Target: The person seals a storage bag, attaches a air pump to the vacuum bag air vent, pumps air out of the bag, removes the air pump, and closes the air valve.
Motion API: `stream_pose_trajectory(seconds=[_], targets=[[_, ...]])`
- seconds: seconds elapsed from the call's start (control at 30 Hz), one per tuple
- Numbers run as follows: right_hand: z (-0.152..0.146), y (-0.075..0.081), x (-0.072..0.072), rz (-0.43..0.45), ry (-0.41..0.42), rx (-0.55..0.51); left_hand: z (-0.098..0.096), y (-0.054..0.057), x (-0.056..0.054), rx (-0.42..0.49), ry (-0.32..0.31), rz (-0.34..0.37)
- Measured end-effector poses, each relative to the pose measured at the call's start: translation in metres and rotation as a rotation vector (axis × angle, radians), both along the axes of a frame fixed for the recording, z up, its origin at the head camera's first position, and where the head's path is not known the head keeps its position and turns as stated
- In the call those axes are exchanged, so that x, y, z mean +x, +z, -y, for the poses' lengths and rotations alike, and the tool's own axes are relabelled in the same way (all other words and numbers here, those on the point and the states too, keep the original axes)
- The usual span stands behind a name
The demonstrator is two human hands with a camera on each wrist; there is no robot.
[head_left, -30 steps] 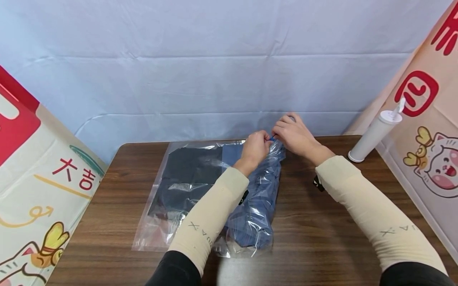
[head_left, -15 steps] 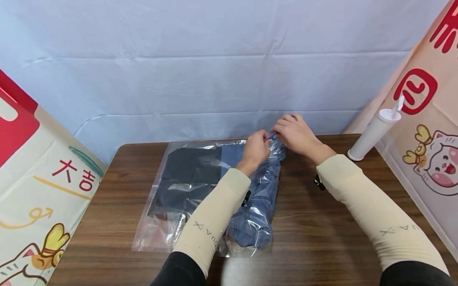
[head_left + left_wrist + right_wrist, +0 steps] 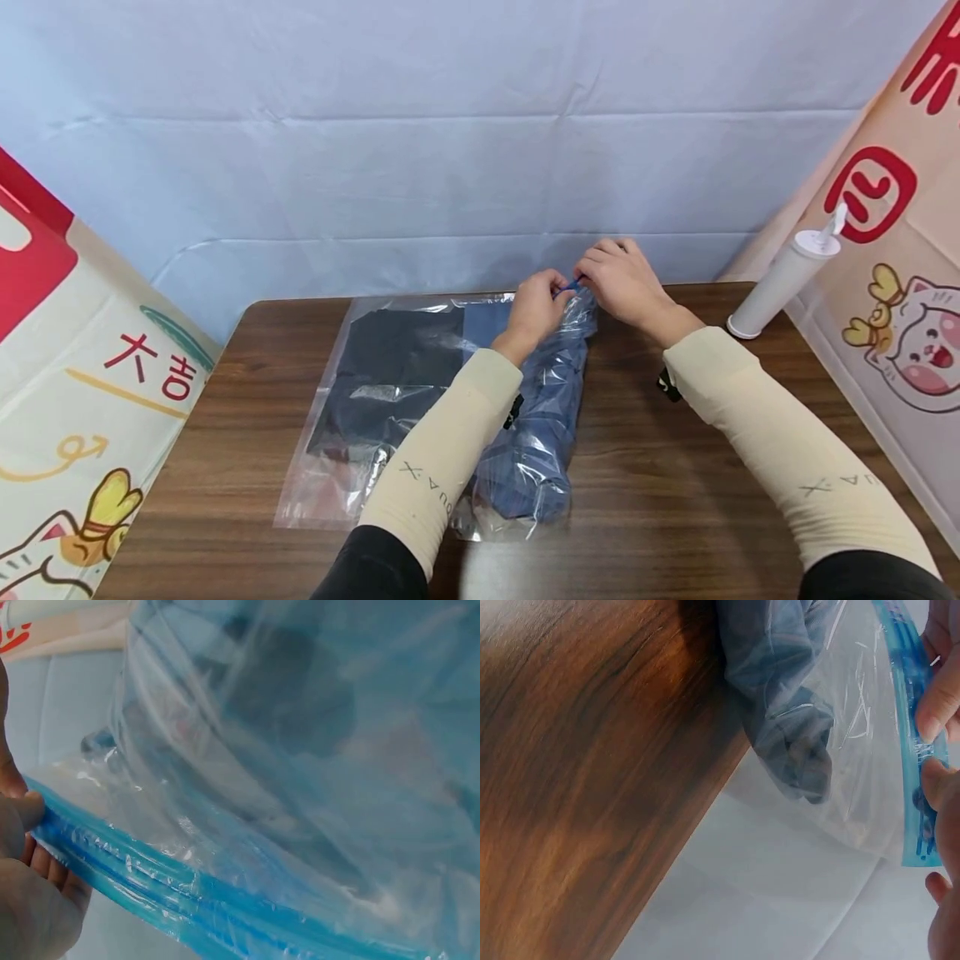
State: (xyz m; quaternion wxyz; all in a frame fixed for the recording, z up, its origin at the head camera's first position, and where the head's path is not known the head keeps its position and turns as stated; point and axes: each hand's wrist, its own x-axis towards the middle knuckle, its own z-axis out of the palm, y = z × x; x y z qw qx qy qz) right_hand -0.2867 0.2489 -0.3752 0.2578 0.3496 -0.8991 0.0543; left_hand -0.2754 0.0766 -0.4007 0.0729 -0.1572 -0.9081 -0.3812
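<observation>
A clear plastic bag (image 3: 303, 500) lies on the table, with folded dark cloth (image 3: 401, 346) and blue cloth (image 3: 528, 454) inside it. Along its far right side runs a blue zip strip (image 3: 567, 287), seen large in the left wrist view as a ribbed strip (image 3: 187, 889). My left hand (image 3: 536, 307) pinches this strip between thumb and fingers. Just to its right, near the bag's corner, my right hand (image 3: 618, 282) pinches the same strip. In the right wrist view, a thumb (image 3: 939, 709) and another thumb (image 3: 934, 784) press the strip close together.
The brown wooden table (image 3: 637, 500) ends at a pale cloth backdrop (image 3: 375, 167). A white cylinder (image 3: 783, 283) with a spout-like tip stands at the back right corner. Printed banners hang left (image 3: 142, 300) and right (image 3: 900, 283).
Both hands stay at the bag's far right corner. They have drawn slightly apart, and a longer piece of the blue strip shows between them. The bag has hardly moved.
</observation>
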Motion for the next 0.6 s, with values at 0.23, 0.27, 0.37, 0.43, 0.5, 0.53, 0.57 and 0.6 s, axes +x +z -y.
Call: stream_pose_trajectory(seconds=[0.23,0.27,0.37,0.43,0.5,0.53,0.57,0.6], targets=[[0.003,-0.004,-0.001,-0.035,-0.011,-0.019,-0.004,0.001,-0.001,-0.036,0.070,-0.010],[0.001,-0.003,0.000,-0.011,-0.014,-0.026,-0.004,0.002,-0.001,-0.036,0.070,-0.008],[-0.004,0.003,0.000,0.075,-0.035,-0.042,-0.005,0.004,-0.001,-0.037,0.066,0.001],[-0.008,0.009,0.000,0.121,-0.047,-0.042,-0.005,0.004,-0.001,-0.035,0.060,0.012],[-0.010,0.013,0.000,0.144,-0.051,-0.040,-0.005,0.005,-0.002,-0.024,0.058,0.024],[-0.011,0.015,0.000,0.148,-0.048,-0.040,-0.005,0.005,-0.002,-0.022,0.059,0.026],[-0.011,0.015,-0.001,0.148,-0.041,-0.039,-0.004,0.005,-0.002,-0.015,0.057,0.033],[-0.012,0.015,-0.001,0.145,-0.032,-0.039,-0.004,0.004,-0.002,-0.008,0.053,0.038]])
